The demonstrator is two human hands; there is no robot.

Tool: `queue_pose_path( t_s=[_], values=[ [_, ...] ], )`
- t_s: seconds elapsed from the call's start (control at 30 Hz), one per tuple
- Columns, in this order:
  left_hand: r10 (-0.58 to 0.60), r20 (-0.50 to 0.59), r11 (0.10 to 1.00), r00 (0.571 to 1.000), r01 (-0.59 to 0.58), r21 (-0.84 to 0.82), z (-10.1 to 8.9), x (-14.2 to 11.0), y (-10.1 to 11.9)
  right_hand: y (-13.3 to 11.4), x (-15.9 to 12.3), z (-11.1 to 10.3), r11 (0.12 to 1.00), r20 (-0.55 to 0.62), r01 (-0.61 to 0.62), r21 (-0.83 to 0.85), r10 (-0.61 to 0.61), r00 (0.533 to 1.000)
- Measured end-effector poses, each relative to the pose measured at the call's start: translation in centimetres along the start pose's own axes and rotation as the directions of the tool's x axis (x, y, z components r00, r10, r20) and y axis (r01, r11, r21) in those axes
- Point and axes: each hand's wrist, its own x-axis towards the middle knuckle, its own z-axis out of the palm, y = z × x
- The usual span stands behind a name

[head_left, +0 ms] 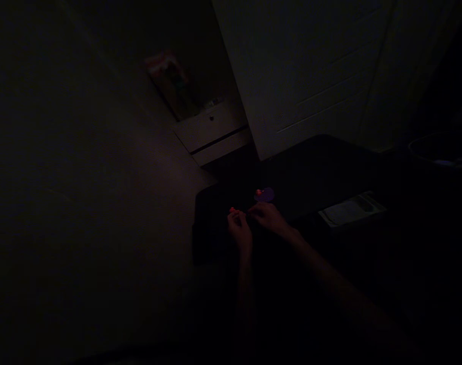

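Note:
The scene is very dark. My left hand (240, 228) is closed at the fingertips, with a small glowing red thing (232, 210) at them whose kind I cannot make out. To its right, my right hand (268, 215) has its fingers pinched together, its tips pointing toward the left hand; what they hold, if anything, is too dark to see. Just beyond the right hand lies a purple rounded thing (268, 194), with a second small red glowing spot (258, 192) at its left side. Both hands are over a dark flat surface (310, 162).
A pale wall (101, 203) rises on the left. Past the dark surface stand a white drawer unit (215, 132) with a picture-like panel (173, 86) on it, and a pale door-like panel (307, 76). A printed sheet or packet (352, 209) lies at right, near a dim round rim (439, 147).

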Motion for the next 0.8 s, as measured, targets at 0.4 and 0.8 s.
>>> queue_pose_path(
  t_s=[0.4, 0.8],
  values=[
    [-0.004, 0.045, 1.0, 0.999, 0.003, 0.004, -0.01, 0.09, -0.15, -0.25, 0.12, 0.0, 0.989, 0.038, -0.035, -0.141, 0.041, 0.998],
    [0.002, 0.049, 1.0, 0.999, -0.001, -0.019, -0.04, 0.08, -0.3, -0.28, 0.06, 0.08, 0.999, 0.02, -0.051, -0.011, 0.051, 0.999]
  ],
)
